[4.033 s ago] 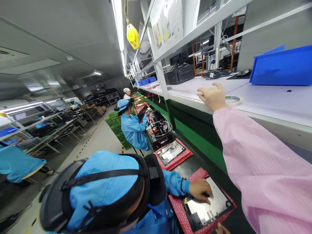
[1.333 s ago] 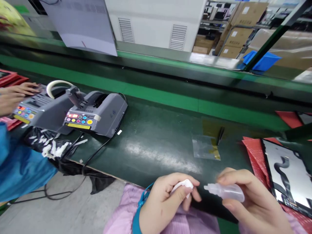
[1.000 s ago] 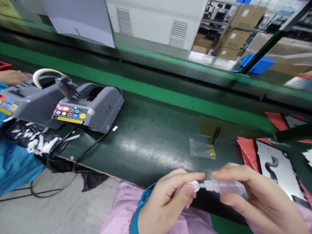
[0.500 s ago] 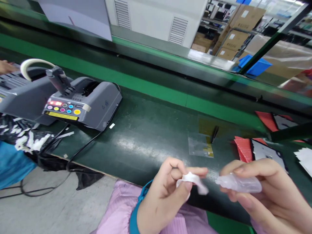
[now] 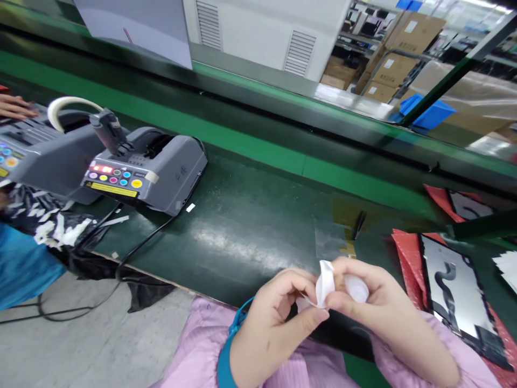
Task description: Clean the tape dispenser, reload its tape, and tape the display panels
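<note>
Both hands meet at the near edge of the belt: left hand pinches a small white wipe between thumb and fingertips, right hand is wrapped around a small clear plastic bottle, its end pressed against the wipe. Bottle mostly hidden by the fingers; cannot tell whether it is capped. Pink sleeves on both arms, blue cuff on the left wrist.

Dark green conveyor belt runs across the view, with a brighter green rail behind it. Grey tape dispenser with coloured buttons sits on the belt at left, well apart from the hands, black cable trailing off the near edge. Second grey dispenser just beside it further left, white tape roll on top. Black bag with white scraps hangs below those. Red bubble-wrap tray with a tablet panel lies at right, near the right hand. Clear film patch with yellow tape is stuck to the belt just beyond the hands, black tweezers beside it. Co-worker's fingers at far left edge, blue sleeve below.
</note>
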Motion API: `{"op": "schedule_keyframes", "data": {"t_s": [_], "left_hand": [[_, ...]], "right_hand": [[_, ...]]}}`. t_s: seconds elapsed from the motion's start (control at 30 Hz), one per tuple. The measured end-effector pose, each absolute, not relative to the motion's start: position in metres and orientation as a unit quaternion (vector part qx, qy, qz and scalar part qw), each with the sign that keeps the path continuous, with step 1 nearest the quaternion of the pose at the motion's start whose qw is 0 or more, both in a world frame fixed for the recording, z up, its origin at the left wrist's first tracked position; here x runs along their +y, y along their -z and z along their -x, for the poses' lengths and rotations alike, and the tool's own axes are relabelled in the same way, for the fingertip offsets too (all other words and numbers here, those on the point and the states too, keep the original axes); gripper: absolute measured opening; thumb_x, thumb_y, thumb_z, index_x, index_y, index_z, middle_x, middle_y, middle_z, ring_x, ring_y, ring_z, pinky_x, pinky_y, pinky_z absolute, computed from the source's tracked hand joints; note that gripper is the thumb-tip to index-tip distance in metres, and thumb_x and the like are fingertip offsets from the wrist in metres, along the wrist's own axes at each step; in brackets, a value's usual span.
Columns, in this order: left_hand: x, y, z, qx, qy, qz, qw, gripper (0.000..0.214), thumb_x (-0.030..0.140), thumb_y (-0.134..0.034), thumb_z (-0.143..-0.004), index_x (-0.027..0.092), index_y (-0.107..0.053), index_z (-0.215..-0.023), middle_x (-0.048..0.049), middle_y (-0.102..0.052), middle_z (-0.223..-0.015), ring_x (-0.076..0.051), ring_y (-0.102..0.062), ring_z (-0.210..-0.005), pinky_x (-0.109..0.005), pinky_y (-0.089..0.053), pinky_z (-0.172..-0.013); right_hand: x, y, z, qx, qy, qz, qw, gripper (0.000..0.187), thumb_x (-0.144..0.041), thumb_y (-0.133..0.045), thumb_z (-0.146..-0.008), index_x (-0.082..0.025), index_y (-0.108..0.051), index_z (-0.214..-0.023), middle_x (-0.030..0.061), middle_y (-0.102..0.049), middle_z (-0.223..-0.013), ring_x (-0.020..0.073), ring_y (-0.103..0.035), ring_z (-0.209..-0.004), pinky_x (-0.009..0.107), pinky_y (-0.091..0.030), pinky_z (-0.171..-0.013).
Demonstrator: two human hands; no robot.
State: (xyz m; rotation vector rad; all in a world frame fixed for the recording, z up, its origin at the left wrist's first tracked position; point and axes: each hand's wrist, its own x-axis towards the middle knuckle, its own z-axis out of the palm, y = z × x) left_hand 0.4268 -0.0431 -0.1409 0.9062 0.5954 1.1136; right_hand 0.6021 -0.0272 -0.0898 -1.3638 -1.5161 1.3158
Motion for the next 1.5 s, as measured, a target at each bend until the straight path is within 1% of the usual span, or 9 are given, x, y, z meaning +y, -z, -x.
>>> {"op": "schedule_keyframes", "data": {"t_s": [0.13, 0.27, 0.47, 0.7, 0.83, 0.97, 1.13, 1.27, 1.5], "left_hand": [[-0.040, 0.146, -0.423, 0.268, -0.484, -0.382, 0.740, 0.023, 0.031, -0.080, -0.085, 0.018, -0.062, -0.082, -0.0010, -0.061, -0.083, -0.013, -0.057, -0.080, -0.027, -0.045, -0.075], [-0.039, 0.149, -0.421, 0.254, -0.447, -0.378, 0.770, 0.045, 0.042, -0.086, -0.079, 0.020, -0.063, -0.111, -0.0032, -0.064, -0.094, -0.016, -0.059, -0.087, -0.029, -0.046, -0.079], [-0.035, 0.151, -0.420, 0.300, -0.442, -0.467, 0.705, 0.038, 0.044, -0.079, -0.084, 0.016, -0.060, -0.066, 0.0009, -0.051, -0.076, -0.013, -0.051, -0.075, -0.027, -0.041, -0.073], [-0.034, 0.152, -0.418, 0.332, -0.434, -0.380, 0.746, 0.032, 0.044, -0.079, -0.083, 0.016, -0.064, -0.076, 0.0011, -0.055, -0.076, -0.010, -0.050, -0.068, -0.023, -0.040, -0.064], [-0.034, 0.155, -0.422, 0.349, -0.429, -0.367, 0.748, 0.032, 0.045, -0.079, -0.083, 0.015, -0.071, -0.087, -0.0016, -0.064, -0.077, -0.013, -0.055, -0.073, -0.024, -0.044, -0.070], [-0.035, 0.154, -0.421, 0.329, -0.419, -0.355, 0.768, 0.034, 0.047, -0.075, -0.086, 0.014, -0.075, -0.086, -0.0031, -0.066, -0.076, -0.013, -0.056, -0.072, -0.024, -0.044, -0.069], [-0.035, 0.151, -0.421, 0.335, -0.444, -0.358, 0.750, 0.029, 0.044, -0.075, -0.088, 0.015, -0.077, -0.087, -0.0019, -0.065, -0.078, -0.013, -0.055, -0.075, -0.023, -0.045, -0.073], [-0.034, 0.145, -0.427, 0.328, -0.449, -0.353, 0.753, 0.028, 0.043, -0.078, -0.085, 0.016, -0.076, -0.084, -0.0009, -0.063, -0.077, -0.012, -0.054, -0.074, -0.022, -0.045, -0.073], [-0.038, 0.138, -0.427, 0.318, -0.440, -0.329, 0.773, 0.025, 0.040, -0.080, -0.083, 0.016, -0.073, -0.082, -0.0003, -0.064, -0.074, -0.011, -0.056, -0.070, -0.021, -0.046, -0.068]], "right_hand": [[-0.028, 0.089, -0.607, -0.588, -0.453, 0.553, 0.379, 0.038, -0.049, -0.079, -0.079, -0.021, -0.063, -0.060, -0.0012, -0.048, -0.053, 0.0107, -0.041, -0.047, 0.024, -0.036, -0.045], [-0.031, 0.085, -0.611, -0.602, -0.436, 0.545, 0.386, 0.032, -0.049, -0.078, -0.081, -0.022, -0.070, -0.065, 0.0003, -0.054, -0.054, 0.0127, -0.045, -0.047, 0.025, -0.041, -0.045], [-0.029, 0.084, -0.611, -0.606, -0.437, 0.552, 0.371, 0.030, -0.038, -0.078, -0.080, -0.020, -0.063, -0.060, -0.0020, -0.050, -0.054, 0.0106, -0.044, -0.048, 0.022, -0.040, -0.046], [-0.037, 0.096, -0.639, -0.521, -0.420, 0.556, 0.493, 0.030, -0.037, -0.074, -0.088, -0.021, -0.055, -0.070, -0.0029, -0.045, -0.061, 0.0116, -0.042, -0.056, 0.021, -0.036, -0.050], [-0.041, 0.096, -0.631, -0.682, -0.373, 0.501, 0.381, 0.007, -0.026, -0.072, -0.090, -0.027, -0.067, -0.095, -0.0030, -0.054, -0.069, 0.0116, -0.050, -0.057, 0.020, -0.042, -0.052], [-0.039, 0.104, -0.627, -0.819, -0.302, 0.426, 0.240, 0.044, -0.018, -0.059, -0.097, -0.037, -0.060, -0.136, -0.0039, -0.053, -0.071, 0.0105, -0.053, -0.057, 0.018, -0.045, -0.055], [-0.048, 0.100, -0.647, -0.743, -0.324, 0.523, 0.264, 0.052, -0.047, -0.055, -0.100, -0.036, -0.045, -0.150, 0.0024, -0.062, -0.098, 0.0148, -0.063, -0.075, 0.025, -0.057, -0.070], [-0.054, 0.089, -0.646, -0.716, -0.341, 0.553, 0.254, 0.040, -0.042, -0.035, -0.108, -0.036, -0.046, -0.146, 0.0016, -0.066, -0.100, 0.0129, -0.066, -0.076, 0.024, -0.058, -0.078], [-0.046, 0.086, -0.638, -0.787, -0.250, 0.492, 0.275, 0.020, -0.040, -0.061, -0.099, -0.030, -0.055, -0.115, 0.0002, -0.069, -0.092, 0.0135, -0.071, -0.074, 0.016, -0.055, -0.058]]}}
